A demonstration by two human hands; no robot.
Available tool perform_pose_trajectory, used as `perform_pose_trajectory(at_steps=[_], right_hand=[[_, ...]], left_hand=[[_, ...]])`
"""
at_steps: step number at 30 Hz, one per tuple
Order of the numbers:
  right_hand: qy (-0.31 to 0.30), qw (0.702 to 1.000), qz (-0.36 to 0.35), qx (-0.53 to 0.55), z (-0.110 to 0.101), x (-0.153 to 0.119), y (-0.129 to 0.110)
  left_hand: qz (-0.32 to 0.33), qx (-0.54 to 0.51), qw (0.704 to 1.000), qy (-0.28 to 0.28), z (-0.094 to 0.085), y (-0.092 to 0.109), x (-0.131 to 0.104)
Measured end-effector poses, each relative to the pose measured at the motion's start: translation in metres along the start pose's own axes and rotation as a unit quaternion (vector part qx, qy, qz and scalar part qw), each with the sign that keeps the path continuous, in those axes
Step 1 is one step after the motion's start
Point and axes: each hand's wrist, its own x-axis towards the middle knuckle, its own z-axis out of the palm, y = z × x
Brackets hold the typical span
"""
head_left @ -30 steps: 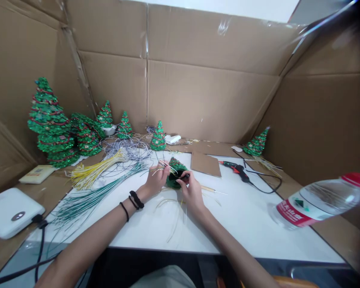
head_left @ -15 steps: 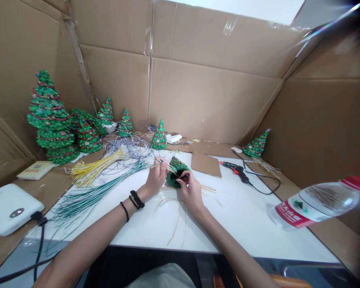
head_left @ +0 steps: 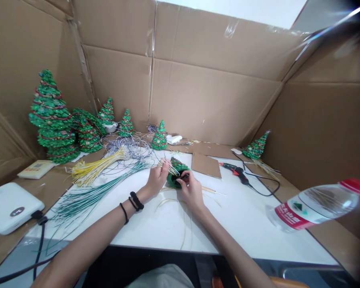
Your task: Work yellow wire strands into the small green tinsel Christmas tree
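Note:
A small green Christmas tree [head_left: 176, 162] lies tipped on the table between my hands, its dark hollow base turned toward me. My left hand [head_left: 157, 177] is closed at the tree's left side, pinching several thin pale wires whose ends reach into the hollow. At the right of the opening, my right hand [head_left: 193, 191] has thumb and fingers pinched together inside the rim. Something dark shows by those fingertips, too small to name. Loose pale strands [head_left: 168, 201] lie below the tree. A thin tool with a yellowish handle [head_left: 208, 189] rests just right of my right hand.
Yellow wires [head_left: 93, 170], green wires [head_left: 99, 196] and tangled grey wire [head_left: 127, 146] spread leftward. Decorated trees [head_left: 52, 116] stand behind them. A cardboard piece [head_left: 206, 165], a glue gun [head_left: 237, 172] with its cord and a water bottle [head_left: 315, 206] occupy the right. Cardboard walls [head_left: 216, 96] enclose the table.
A long pale strand hanging below my right hand has swung to the right. Both hands stay at the tree's opening with only slight finger movement. The view has shifted a little.

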Motion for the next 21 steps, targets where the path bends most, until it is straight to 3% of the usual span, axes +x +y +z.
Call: perform_pose_trajectory(at_steps=[4, 10, 14, 18, 21], right_hand=[[-0.016, 1.0, 0.005, -0.021, -0.002, 0.003, -0.001], [-0.061, 0.998, -0.011, -0.023, -0.01, 0.009, -0.007], [-0.102, 0.992, -0.027, -0.067, -0.017, 0.015, -0.009], [-0.141, 0.977, -0.036, -0.155, -0.025, 0.023, -0.01], [-0.166, 0.955, -0.059, -0.24, -0.03, 0.029, -0.015]], left_hand=[[0.031, 0.014, 0.997, -0.069, -0.007, 0.004, -0.001], [0.218, 0.177, 0.941, -0.187, -0.012, 0.006, 0.002], [0.236, 0.212, 0.929, -0.189, -0.007, 0.001, 0.004], [0.218, 0.189, 0.944, -0.16, -0.004, -0.003, 0.004], [0.181, 0.169, 0.963, -0.104, -0.003, -0.006, 0.003]])
